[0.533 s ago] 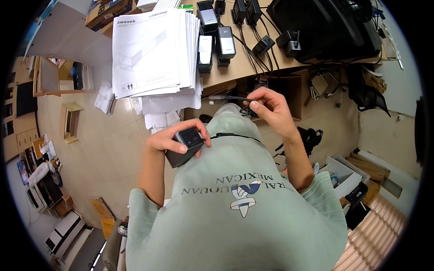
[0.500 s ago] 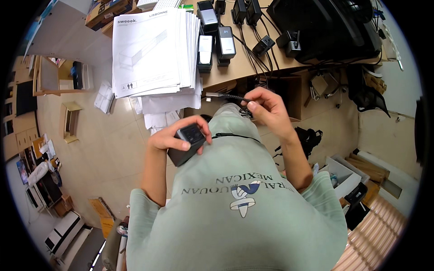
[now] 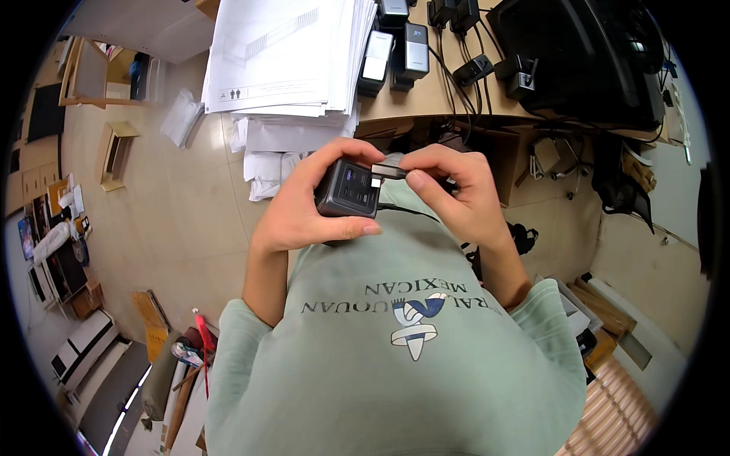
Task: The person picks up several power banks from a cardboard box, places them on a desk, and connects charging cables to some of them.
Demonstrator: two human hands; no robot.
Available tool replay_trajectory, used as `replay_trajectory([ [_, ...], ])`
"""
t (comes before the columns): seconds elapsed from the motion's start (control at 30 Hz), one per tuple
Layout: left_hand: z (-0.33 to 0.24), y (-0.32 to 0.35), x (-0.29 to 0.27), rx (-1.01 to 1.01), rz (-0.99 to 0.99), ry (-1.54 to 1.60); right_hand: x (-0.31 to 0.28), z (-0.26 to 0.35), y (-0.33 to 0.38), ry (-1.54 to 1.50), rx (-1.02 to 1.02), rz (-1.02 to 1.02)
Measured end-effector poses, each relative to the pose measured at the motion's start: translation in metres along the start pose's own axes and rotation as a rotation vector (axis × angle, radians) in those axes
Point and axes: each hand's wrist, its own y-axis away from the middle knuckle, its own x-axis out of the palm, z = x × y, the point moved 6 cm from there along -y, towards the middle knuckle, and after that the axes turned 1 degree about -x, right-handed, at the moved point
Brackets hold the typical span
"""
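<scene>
Top centre-left I get a thick stack of white printed sheets (image 3: 281, 57) on a light-wood desk (image 3: 414, 102). Upper right, I see a big glossy black item (image 3: 578, 64) on that desk. Right side: a dark bag (image 3: 620, 178). Left side, I log a pale tiled floor (image 3: 194, 228) with a white packet (image 3: 181, 118) and a small wooden frame (image 3: 106, 152). Lower left: a white-and-black unit (image 3: 84, 343), a yellowish board (image 3: 154, 323), a red strip (image 3: 204, 332). Lower right: striped slats (image 3: 620, 403).
</scene>
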Motion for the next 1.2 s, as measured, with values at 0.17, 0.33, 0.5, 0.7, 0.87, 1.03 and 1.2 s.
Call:
replay_trajectory([
  [0.17, -0.013, 0.010, 0.006, 0.160, -0.295, -0.356, 0.010, 0.023, 0.001, 0.281, -0.104, -0.044],
  [0.33, -0.015, 0.019, 0.003, 0.204, -0.551, -0.521, 0.019, 0.027, 0.003, 0.439, -0.113, -0.053],
  [0.5, -0.009, 0.023, 0.005, 0.215, -0.652, -0.671, 0.037, 0.041, 0.005, 0.726, -0.327, -0.015],
  [0.7, 0.000, 0.022, 0.006, 0.215, -0.637, -0.807, 0.047, 0.036, 0.002, 0.872, -0.304, 0.113],
  [0.87, 0.008, 0.021, 0.010, 0.217, -0.600, -0.812, 0.041, 0.030, -0.008, 0.780, -0.184, 0.231],
  [1.03, 0.003, 0.018, 0.020, 0.262, -0.568, -0.890, 0.039, 0.012, -0.007, 0.760, -0.082, 0.251],
  [1.2, 0.007, 0.013, 0.023, 0.292, -0.535, -0.954, 0.038, 0.006, -0.007, 0.698, 0.019, 0.240],
])
